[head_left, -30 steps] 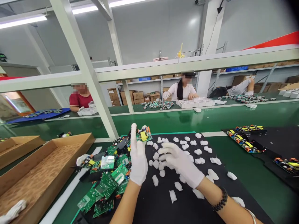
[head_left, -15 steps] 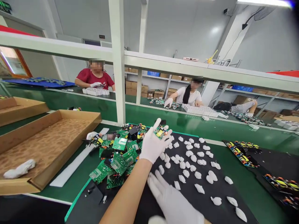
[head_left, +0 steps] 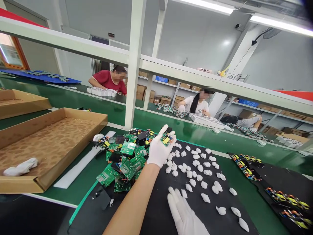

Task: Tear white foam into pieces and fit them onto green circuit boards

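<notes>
My gloved left hand point(head_left: 160, 148) is stretched forward, palm up. It holds a small circuit board point(head_left: 166, 140) with yellow and orange components, fingers curled around its edge. Close to its left lies a heap of green circuit boards point(head_left: 128, 163), jumbled at various angles. My gloved right hand point(head_left: 184, 212) is low in the view over the black mat point(head_left: 156, 202), fingers stretched out and nothing visible in it. Many small white lumps point(head_left: 204, 184), soft-looking, are scattered over the mat beyond and to the right of this hand.
A cardboard tray point(head_left: 73, 143) with a crumpled white glove point(head_left: 22, 167) stands left, beside a white strip point(head_left: 75, 169). Rows of assembled boards point(head_left: 285, 197) lie right. A white frame post point(head_left: 134, 65) rises ahead. Co-workers point(head_left: 110, 80) sit across the green bench.
My right hand has shifted right over the mat. My left hand still holds the circuit board. The view has shifted slightly, and the co-worker in red has leaned to the right.
</notes>
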### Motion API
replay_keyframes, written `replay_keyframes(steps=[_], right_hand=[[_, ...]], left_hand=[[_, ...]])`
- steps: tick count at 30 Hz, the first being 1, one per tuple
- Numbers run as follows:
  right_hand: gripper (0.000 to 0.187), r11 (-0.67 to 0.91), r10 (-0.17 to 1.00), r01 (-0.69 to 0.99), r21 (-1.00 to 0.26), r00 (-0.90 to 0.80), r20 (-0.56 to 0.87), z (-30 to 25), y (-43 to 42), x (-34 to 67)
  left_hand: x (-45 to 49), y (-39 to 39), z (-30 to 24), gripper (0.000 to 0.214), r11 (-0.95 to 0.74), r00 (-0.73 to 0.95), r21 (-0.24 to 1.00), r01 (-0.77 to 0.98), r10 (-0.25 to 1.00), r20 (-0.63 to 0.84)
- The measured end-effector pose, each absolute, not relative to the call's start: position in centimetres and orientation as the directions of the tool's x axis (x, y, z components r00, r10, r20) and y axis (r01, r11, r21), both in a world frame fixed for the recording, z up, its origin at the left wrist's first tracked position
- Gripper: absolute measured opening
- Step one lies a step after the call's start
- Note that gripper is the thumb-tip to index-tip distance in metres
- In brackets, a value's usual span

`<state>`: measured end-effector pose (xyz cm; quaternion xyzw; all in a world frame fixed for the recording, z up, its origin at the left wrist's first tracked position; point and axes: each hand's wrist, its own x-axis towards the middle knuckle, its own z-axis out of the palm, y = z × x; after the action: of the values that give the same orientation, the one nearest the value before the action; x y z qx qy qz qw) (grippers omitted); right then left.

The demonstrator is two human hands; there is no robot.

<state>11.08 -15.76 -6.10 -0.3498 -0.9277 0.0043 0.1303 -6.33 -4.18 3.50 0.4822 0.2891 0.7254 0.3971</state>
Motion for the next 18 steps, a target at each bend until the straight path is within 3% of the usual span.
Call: replay_keyframes(steps=[4, 8, 9, 13, 16, 18], right_hand=[[0.070, 0.782, 0.622, 0.611, -0.121, -0.754, 0.212, -6.0, -15.6, 11.4], [0.104, 0.694, 0.719, 0.698, -0.178, -0.686, 0.112, -2.2, -13.8, 7.2], [0.105, 0.696, 0.714, 0.692, -0.190, -0.696, 0.079, -1.3, -13.4, 6.3], [0.093, 0.731, 0.675, 0.655, -0.191, -0.735, 0.061, -0.1, -13.2, 5.1], [0.082, 0.679, 0.731, 0.722, -0.134, -0.682, 0.023, -1.5, -14.3, 6.8], [0.070, 0.703, 0.709, 0.704, -0.096, -0.705, 0.024, -2.6, -14.8, 8.3]], left_hand=[[-6.1, -4.0, 3.2, 0.068, -0.527, -0.174, 0.818, -0.232, 0.849, 0.498], [-5.9, -4.4, 3.3, 0.067, -0.530, -0.116, 0.825, -0.194, 0.848, 0.517], [-5.8, -4.6, 3.4, 0.067, -0.531, -0.102, 0.829, -0.175, 0.847, 0.522], [-5.8, -5.0, 3.9, 0.064, -0.544, -0.100, 0.831, -0.116, 0.839, 0.535], [-5.7, -4.9, 4.0, 0.065, -0.538, -0.122, 0.841, -0.061, 0.840, 0.528], [-5.6, -4.6, 3.8, 0.066, -0.521, -0.149, 0.853, 0.037, 0.841, 0.520]])
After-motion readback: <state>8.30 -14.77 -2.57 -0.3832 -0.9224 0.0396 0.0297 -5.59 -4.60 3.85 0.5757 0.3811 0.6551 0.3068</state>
